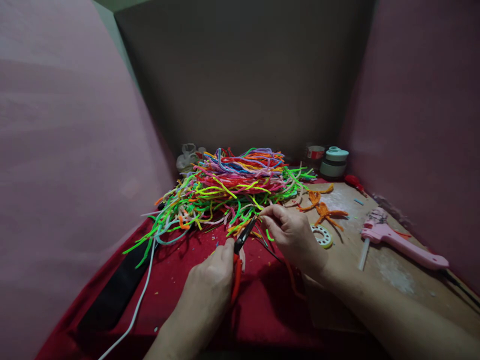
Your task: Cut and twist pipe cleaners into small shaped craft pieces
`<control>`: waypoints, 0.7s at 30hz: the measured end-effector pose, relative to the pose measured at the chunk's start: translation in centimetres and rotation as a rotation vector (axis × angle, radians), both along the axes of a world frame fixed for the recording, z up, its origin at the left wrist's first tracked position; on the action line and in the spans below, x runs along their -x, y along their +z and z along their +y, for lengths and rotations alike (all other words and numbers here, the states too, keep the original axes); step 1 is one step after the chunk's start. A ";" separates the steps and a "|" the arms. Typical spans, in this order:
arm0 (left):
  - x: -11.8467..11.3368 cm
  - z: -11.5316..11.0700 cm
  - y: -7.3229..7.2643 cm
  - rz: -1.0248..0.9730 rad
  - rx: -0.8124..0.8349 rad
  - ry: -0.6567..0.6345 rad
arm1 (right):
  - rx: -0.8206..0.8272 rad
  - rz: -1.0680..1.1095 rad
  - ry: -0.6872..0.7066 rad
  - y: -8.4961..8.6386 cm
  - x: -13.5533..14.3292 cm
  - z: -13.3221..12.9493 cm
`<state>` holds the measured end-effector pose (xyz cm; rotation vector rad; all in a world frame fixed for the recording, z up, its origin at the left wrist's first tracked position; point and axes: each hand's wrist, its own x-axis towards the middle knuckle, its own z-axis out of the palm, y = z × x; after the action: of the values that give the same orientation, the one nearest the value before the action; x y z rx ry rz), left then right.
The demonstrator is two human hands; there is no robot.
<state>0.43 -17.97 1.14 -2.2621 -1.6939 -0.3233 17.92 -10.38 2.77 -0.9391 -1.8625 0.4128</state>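
Pink walls (63, 140) flank red cloth (180, 285). Above, left hand (212, 275) grips pliers (245, 237); right hand (289, 233) pinches, on what is unclear. Label (315, 154) beyond them: unreadable.

Dim light; back wall (243, 80) gloomy, shadow on red cloth (275, 295), fine detail perhaps soft.

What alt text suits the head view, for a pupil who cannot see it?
A person's left hand grips red-handled pliers over a red cloth, their tips close to the right hand; whether that hand holds anything is unclear. Behind lies a heap of multicoloured pipe cleaners; at right, a pink glue gun rests on a board.
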 end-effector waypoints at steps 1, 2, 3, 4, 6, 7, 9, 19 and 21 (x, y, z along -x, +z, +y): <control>0.0 0.0 -0.1 0.003 -0.004 -0.003 | 0.010 0.005 0.001 0.0 0.0 0.0; 0.1 0.0 -0.2 0.003 -0.010 -0.012 | 0.021 0.010 0.004 0.0 0.0 0.0; 0.1 0.0 -0.3 0.000 -0.018 -0.022 | 0.033 0.017 0.006 0.1 0.0 0.0; 0.0 0.0 -0.3 -0.006 -0.024 -0.031 | 0.044 0.027 0.009 0.1 0.0 0.0; -0.1 0.1 -0.1 -0.023 -0.011 -0.036 | 0.061 0.041 0.017 0.2 -0.1 -0.1; -0.2 0.1 0.0 -0.035 0.005 -0.033 | 0.067 0.045 0.020 0.2 -0.1 -0.1; -0.4 0.2 0.2 -0.058 0.042 -0.022 | 0.076 0.042 0.023 0.2 -0.1 -0.1; -0.6 0.2 0.2 0.044 0.088 0.062 | 0.096 0.024 0.040 0.1 -0.1 0.0; -0.5 0.2 0.2 0.076 0.100 0.073 | 0.098 0.029 0.035 0.1 -0.1 0.0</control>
<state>0.88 -17.81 1.35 -2.2447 -1.7850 -0.1368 18.01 -10.42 2.85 -0.9619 -1.8488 0.5410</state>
